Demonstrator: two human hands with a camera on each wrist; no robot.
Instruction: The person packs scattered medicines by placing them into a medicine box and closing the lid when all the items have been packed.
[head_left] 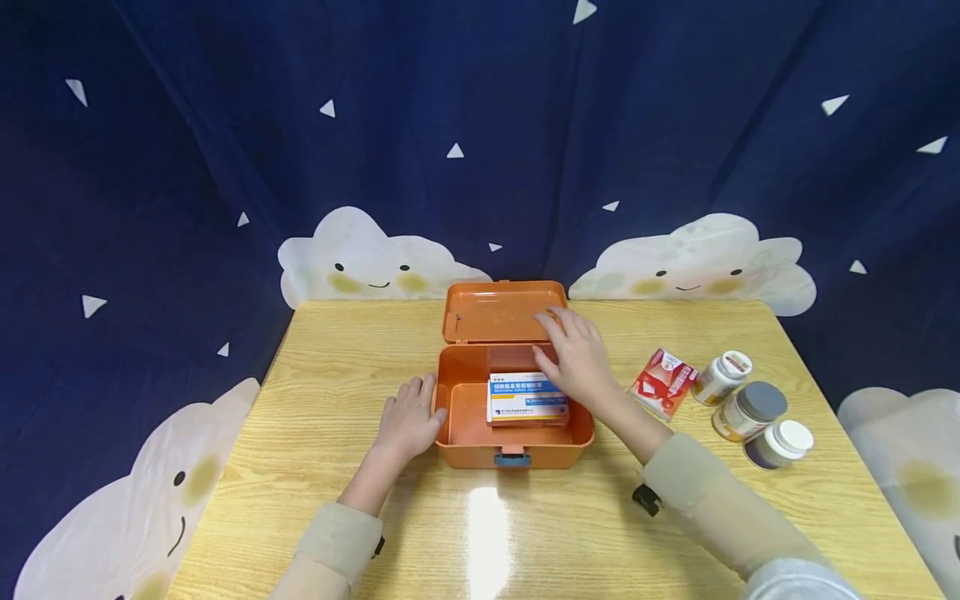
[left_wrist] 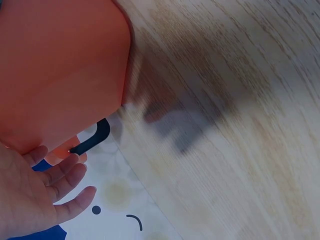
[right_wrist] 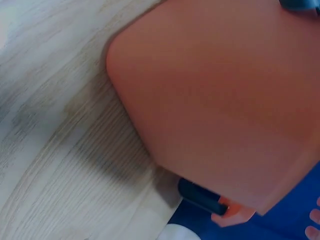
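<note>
On the table stands an orange plastic box (head_left: 465, 456) with its lid (head_left: 498, 312) folded back and a grey-blue latch (head_left: 513, 459) at the front. Inside lies a white, blue and orange medicine carton (head_left: 517, 402). My left hand (head_left: 408, 419) is at the box's left side, thumb at the rim, fingers lying loosely outside it; the left wrist view shows the loose fingers (left_wrist: 67, 182) beside the orange wall. Above the box's right rear part hovers my right hand (head_left: 579, 358), fingers spread and holding nothing. Only its fingertips (right_wrist: 314, 233) show in the right wrist view.
Right of the box lie a red and white carton (head_left: 664, 383) and three bottles: a white-capped one (head_left: 722, 377), a grey-capped one (head_left: 750, 410) and another white-capped one (head_left: 778, 443). A dark blue curtain (head_left: 420, 100) with cloud prints hangs behind the table (head_left: 337, 358).
</note>
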